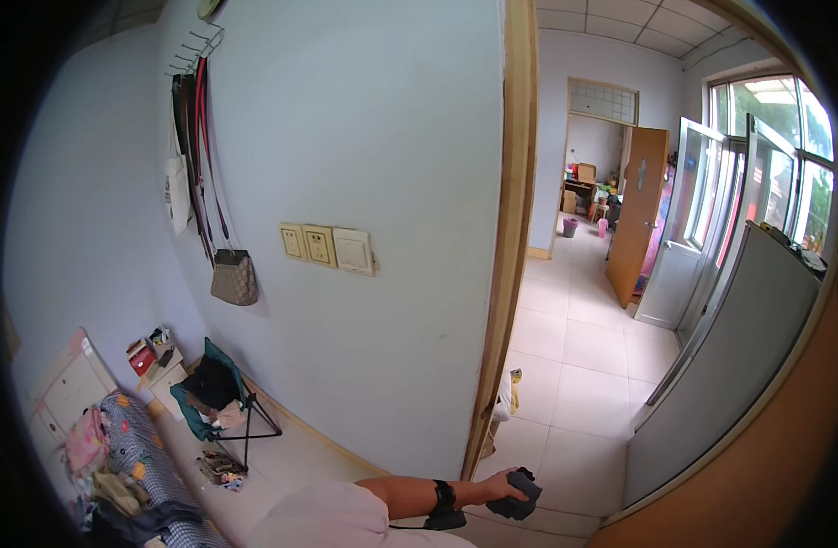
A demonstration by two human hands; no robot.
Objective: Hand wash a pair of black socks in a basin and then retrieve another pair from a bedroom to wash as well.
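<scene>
My right hand [505, 485] is stretched out low near the doorway, shut on a bunched dark grey cloth [516, 499]. A black band with a small device [444, 503] is strapped round that wrist. The wooden door frame [511, 205] rises just beyond the hand, beside a light wall. My left hand is out of view. The pale sleeve [330, 510] of my right arm shows at the bottom.
A folding chair [210, 397] holding clothes and a bed [134, 438] strewn with clothes stand at left. A handbag [234, 277] hangs on the wall. Through the doorway lie a tiled floor [594, 342], an open wooden door [638, 219] and glazed doors [690, 226].
</scene>
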